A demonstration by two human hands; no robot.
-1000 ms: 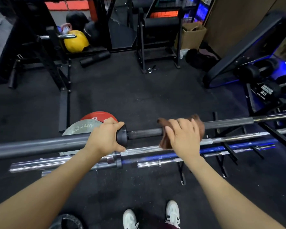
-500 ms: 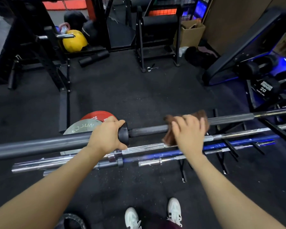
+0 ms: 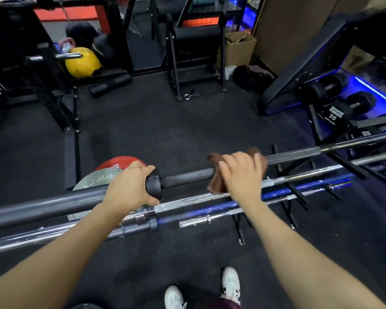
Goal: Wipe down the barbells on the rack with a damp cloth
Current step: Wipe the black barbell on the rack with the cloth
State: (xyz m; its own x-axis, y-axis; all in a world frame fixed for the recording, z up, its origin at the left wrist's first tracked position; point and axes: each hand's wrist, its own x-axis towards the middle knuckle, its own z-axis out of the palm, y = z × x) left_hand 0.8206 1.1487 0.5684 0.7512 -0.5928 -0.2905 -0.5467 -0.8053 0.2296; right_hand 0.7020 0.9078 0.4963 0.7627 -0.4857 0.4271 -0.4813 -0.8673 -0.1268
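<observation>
Left hand (image 3: 129, 186) gripping black barbell (image 3: 187, 178) at sleeve collar, holding it above rack (image 3: 288, 168). Right hand (image 3: 241, 172) clamping brown cloth (image 3: 216, 175) around shaft; hand motion-blurred, fingers probably curling over. Cloth mostly hiding under palm. Barbell ends running out of frame both sides. Chrome and blue bars (image 3: 210, 208) lying below.

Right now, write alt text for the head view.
Seen from above, a person's right hand wraps a brown cloth around a dark barbell, while the left hand grips its sleeve by the collar. More barbells lie on a low rack beneath.
</observation>
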